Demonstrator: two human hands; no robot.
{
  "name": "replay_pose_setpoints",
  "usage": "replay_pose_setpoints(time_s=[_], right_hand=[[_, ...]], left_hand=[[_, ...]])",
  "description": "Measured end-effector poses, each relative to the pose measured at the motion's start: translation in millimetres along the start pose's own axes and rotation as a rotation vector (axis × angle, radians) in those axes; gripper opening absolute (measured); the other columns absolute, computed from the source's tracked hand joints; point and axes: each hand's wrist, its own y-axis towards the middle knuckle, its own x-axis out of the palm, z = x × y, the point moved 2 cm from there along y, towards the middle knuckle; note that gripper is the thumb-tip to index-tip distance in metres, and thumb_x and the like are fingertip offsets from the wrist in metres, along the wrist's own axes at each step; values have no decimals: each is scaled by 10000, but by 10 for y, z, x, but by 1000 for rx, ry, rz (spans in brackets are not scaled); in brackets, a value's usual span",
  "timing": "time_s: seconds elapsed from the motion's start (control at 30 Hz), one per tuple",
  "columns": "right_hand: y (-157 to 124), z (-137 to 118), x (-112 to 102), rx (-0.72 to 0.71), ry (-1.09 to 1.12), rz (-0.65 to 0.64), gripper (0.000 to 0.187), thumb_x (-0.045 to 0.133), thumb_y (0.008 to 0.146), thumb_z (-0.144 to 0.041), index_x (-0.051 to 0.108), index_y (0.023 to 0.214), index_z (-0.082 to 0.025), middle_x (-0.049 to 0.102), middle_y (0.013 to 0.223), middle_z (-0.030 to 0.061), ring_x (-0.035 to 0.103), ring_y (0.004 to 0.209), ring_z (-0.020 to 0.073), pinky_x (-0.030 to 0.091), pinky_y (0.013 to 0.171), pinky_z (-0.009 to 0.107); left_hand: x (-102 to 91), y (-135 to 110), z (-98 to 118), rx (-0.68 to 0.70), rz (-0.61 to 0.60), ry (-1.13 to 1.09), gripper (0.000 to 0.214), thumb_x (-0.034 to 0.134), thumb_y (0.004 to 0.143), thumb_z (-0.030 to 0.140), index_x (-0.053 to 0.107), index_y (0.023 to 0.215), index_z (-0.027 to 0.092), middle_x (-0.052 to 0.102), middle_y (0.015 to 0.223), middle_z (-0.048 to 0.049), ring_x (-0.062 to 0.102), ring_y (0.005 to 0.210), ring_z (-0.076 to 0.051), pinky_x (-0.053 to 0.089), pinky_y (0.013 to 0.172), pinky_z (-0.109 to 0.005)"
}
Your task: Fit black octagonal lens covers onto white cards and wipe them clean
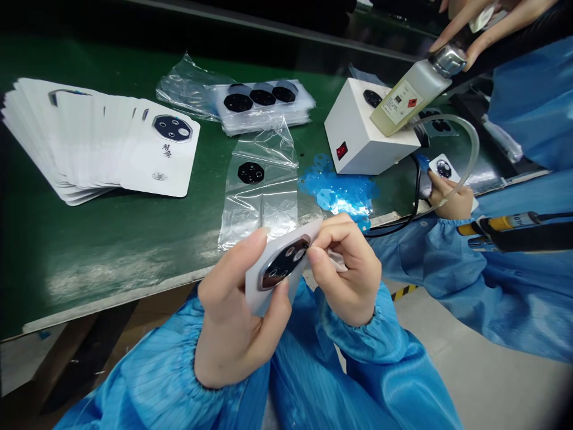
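Observation:
My left hand point(244, 313) grips a white phone back cover point(255, 301) by its edges, tilted, above my lap near the bench edge. A dark camera lens plate point(283, 263) faces up on the cover, and my left thumb and fingers lie on both sides of it. My right hand point(344, 266) is closed, its thumb and forefinger pinched at the lens plate's right end. A crumpled whitish cloth point(339, 261) shows under the right fingers, partly hidden by them. Just beyond lies a clear plastic bag point(277, 200) with one black lens plate point(250, 173) on it.
A fanned stack of white back covers point(156, 170) lies left on the green bench point(134, 239). Bagged lens plates point(268, 119) and blue film scraps point(340, 194) lie farther back. By a white box point(371, 149), a co-worker's hands point(452, 203) hold a bottle point(412, 95) and another cover.

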Motion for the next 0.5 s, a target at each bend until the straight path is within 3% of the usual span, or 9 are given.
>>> replay_pose_setpoints(time_s=[0.5], right_hand=[[-10, 63, 40, 114, 144, 30, 88, 533, 823, -146, 506, 749, -186, 473, 723, -27, 448, 650, 88, 355, 573, 239]], left_hand=[[70, 44, 8, -13, 22, -54, 786, 625, 677, 3, 373, 1364, 289, 423, 1278, -10, 539, 1037, -177, 576, 864, -263]])
